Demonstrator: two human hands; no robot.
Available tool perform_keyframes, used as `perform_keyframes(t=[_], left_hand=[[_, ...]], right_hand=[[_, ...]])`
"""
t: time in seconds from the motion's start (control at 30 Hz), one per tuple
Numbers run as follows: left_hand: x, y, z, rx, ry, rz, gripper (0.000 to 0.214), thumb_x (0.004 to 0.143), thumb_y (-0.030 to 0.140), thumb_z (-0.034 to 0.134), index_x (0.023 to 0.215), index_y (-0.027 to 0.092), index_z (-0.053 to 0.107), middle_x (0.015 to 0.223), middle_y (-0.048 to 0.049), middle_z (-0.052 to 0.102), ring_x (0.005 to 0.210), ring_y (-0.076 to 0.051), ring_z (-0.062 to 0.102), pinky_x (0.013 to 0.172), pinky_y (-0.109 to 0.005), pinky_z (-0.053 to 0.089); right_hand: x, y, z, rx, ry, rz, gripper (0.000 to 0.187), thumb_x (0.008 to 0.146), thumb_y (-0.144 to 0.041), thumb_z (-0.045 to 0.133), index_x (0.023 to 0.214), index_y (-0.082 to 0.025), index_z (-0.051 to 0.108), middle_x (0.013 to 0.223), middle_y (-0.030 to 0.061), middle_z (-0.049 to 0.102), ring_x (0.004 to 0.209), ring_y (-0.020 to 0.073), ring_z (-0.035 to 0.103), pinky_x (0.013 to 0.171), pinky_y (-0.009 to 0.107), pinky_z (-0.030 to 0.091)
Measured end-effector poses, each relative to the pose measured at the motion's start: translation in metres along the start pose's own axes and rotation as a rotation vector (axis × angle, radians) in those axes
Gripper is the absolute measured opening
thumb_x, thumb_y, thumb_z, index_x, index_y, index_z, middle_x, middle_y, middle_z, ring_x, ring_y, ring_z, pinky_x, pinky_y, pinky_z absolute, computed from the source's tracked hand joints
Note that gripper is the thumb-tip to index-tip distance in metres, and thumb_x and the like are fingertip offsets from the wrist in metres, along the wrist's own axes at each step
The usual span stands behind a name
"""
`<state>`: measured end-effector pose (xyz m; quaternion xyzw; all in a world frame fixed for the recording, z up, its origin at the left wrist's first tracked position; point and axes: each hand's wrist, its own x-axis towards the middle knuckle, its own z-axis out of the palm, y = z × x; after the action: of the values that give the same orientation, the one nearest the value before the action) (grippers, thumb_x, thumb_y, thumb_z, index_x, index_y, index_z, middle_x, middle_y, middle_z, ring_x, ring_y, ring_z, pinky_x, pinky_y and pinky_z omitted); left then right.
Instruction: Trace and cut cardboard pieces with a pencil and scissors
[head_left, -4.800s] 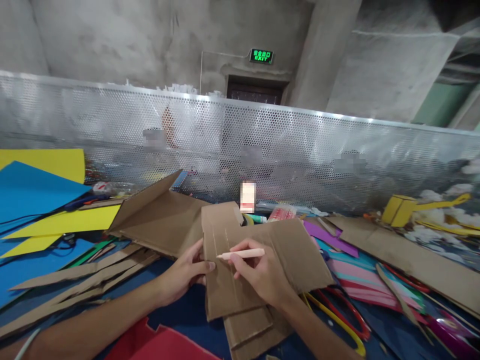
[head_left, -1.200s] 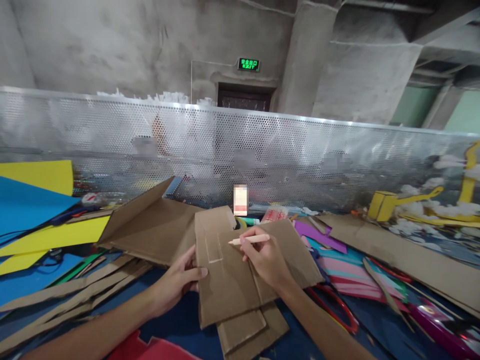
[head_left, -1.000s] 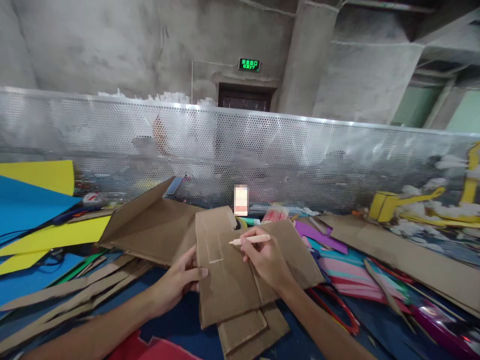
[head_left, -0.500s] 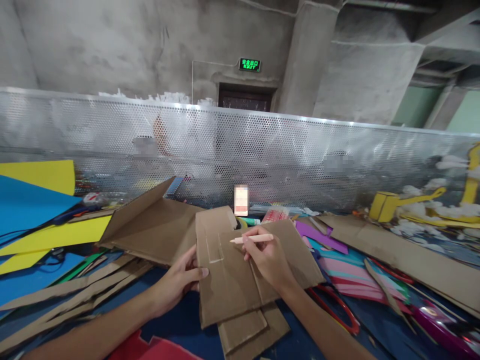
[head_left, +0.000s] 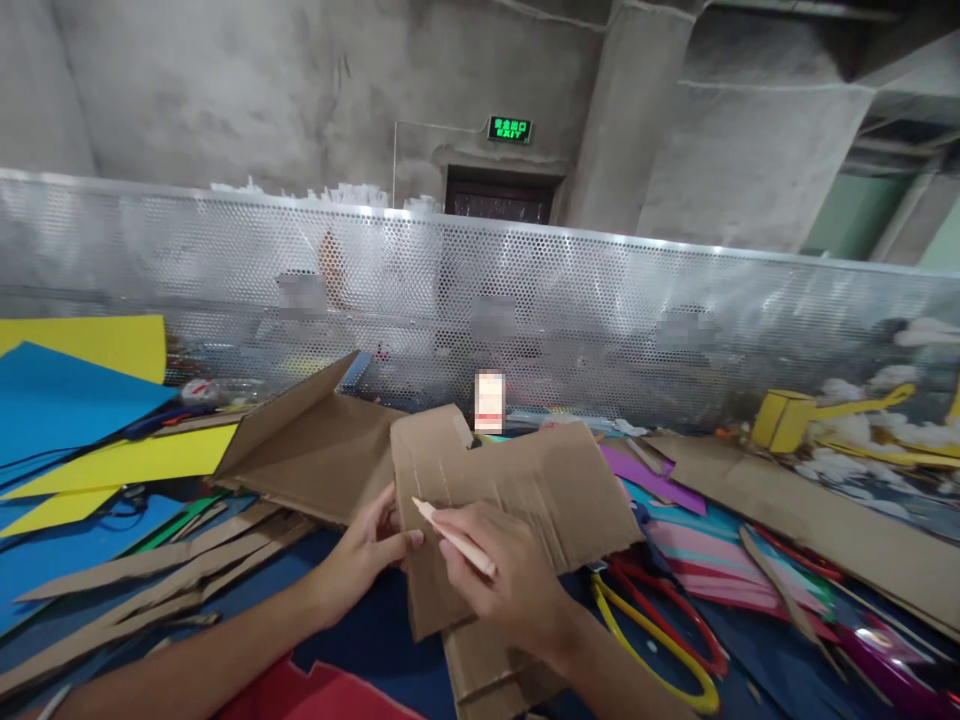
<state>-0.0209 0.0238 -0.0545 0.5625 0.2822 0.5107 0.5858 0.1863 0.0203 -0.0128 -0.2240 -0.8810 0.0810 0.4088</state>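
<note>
Over the blue tabletop [head_left: 371, 640], the left hand [head_left: 371, 560] clamps the cardboard piece [head_left: 540, 475] by its left edge, apparently to steady it; the right hand [head_left: 506, 580] grips a pale pen [head_left: 457, 538], seemingly slanted so its tip meets the drawn lines [head_left: 444, 482].

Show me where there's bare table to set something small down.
Bare blue table shows between your left hand, the red sheet and the held cardboard; a smaller patch lies right of the red handle. Crowded: left, with blue sheets and cardboard strips; right, with pink sheets.
</note>
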Motion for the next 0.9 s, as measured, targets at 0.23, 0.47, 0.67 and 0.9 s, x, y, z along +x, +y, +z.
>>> perform_keyframes(t=[0.23, 0.47, 0.67, 0.9], left_hand=[[0.0015, 0.0009, 0.0019, 0.014, -0.003, 0.062, 0.061, 0.081, 0.023, 0.071, 0.138, 0.024, 0.05, 0.131, -0.0092, 0.06, 0.107, -0.024, 0.06, 0.084, -0.029, 0.049], [0.0024, -0.0006, 0.0019, 0.021, -0.015, 0.059, 0.061, 0.081, 0.022, 0.071, 0.138, 0.024, 0.05, 0.127, -0.0086, 0.061, 0.103, -0.023, 0.06, 0.076, -0.025, 0.047], [0.0021, -0.0001, 0.0018, 0.021, 0.0, 0.057, 0.06, 0.081, 0.023, 0.071, 0.138, 0.023, 0.05, 0.126, -0.0093, 0.062, 0.096, -0.021, 0.061, 0.078, -0.026, 0.047], [0.0022, 0.0032, 0.004, 0.011, -0.009, 0.035, 0.064, 0.08, 0.023, 0.071, 0.14, 0.024, 0.049, 0.129, -0.0095, 0.061, 0.113, -0.027, 0.058, 0.085, -0.029, 0.048]], right_hand=[[0.0042, 0.0013, 0.0052, -0.048, -0.055, -0.069, 0.036, 0.095, -0.016, 0.049, 0.129, -0.023, 0.056, 0.107, 0.006, 0.071, 0.097, 0.0177, 0.065, 0.087, 0.031, 0.051], [0.0076, -0.0006, 0.0067, -0.048, -0.058, -0.119, 0.036, 0.097, -0.017, 0.048, 0.132, -0.022, 0.055, 0.114, 0.0051, 0.071, 0.101, 0.0158, 0.065, 0.091, 0.03, 0.051], [0.0079, -0.0012, 0.0067, -0.036, -0.102, -0.085, 0.04, 0.098, -0.017, 0.047, 0.137, -0.025, 0.051, 0.12, 0.004, 0.069, 0.103, 0.0167, 0.063, 0.092, 0.032, 0.05], [0.0079, -0.0006, 0.0076, -0.03, -0.107, -0.087, 0.042, 0.098, -0.017, 0.047, 0.139, -0.026, 0.049, 0.123, 0.0039, 0.068, 0.105, 0.0173, 0.063, 0.093, 0.033, 0.05]])
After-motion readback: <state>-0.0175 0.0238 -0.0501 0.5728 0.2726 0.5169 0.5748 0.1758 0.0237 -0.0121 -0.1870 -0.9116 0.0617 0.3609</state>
